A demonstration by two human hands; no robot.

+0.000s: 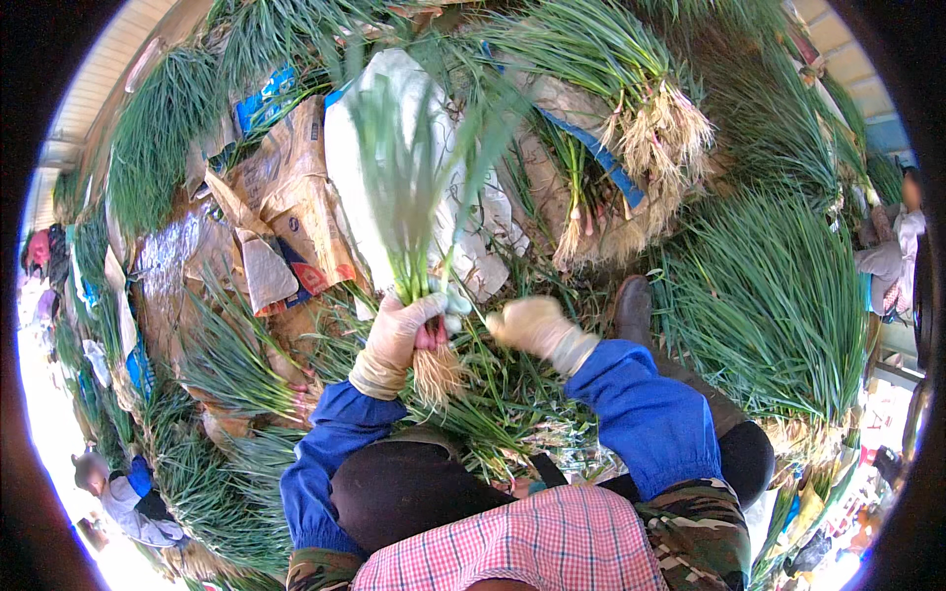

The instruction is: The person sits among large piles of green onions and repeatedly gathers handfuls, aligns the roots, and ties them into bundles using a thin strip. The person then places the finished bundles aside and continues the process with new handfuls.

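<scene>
My left hand [395,329], in a pale glove, grips a bunch of green onions [425,336] just above its reddish bulbs. The roots hang down and the blurred green leaves point away from me. To the right is my gloved right hand [536,325], apart from the bunch, its fingers curled and blurred by motion. A thin pale strand [471,301] lies between the two hands; whether my right fingers pinch it is unclear. Loose leaves and trimmings [510,369] cover the ground beneath both hands.
Beyond the bunch lies a white woven sack [377,133], with brown paper sacks [295,185] to its left. Rooted onions [658,125] are heaped at the upper right. A large onion pile [768,295] stands beside my right boot [633,310]. People sit at the left [133,495] and right [894,251] edges.
</scene>
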